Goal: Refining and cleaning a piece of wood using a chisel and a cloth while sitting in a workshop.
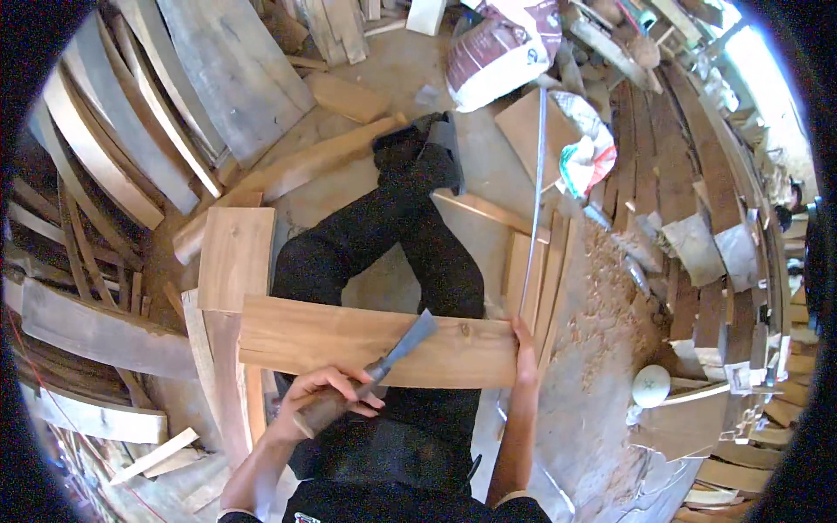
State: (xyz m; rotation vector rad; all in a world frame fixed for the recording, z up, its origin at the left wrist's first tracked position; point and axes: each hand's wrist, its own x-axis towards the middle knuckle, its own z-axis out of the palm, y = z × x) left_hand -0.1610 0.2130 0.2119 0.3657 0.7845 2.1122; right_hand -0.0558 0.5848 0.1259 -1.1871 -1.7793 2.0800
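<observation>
A pale wooden board (288, 336) lies crosswise over my lap. My left hand (305, 392) is closed around the wooden handle of a chisel (403, 347), whose flared metal blade points up and to the right over the board. The fingers of that hand are close to the board's lower edge; whether they touch it I cannot tell. At the board's right end my right hand (525, 353) grips the edge, thumb on top and the other fingers mostly hidden. Both my legs (331, 240) are in dark trousers, with the feet together ahead.
Left of my legs, another board (234, 261) rests near the first one's end. Long planks (113, 148) lean at the far left. A sack (506, 52) stands ahead, near a cardboard piece (527, 131). Stacked timber (649, 148) and a white round object (650, 386) are at right.
</observation>
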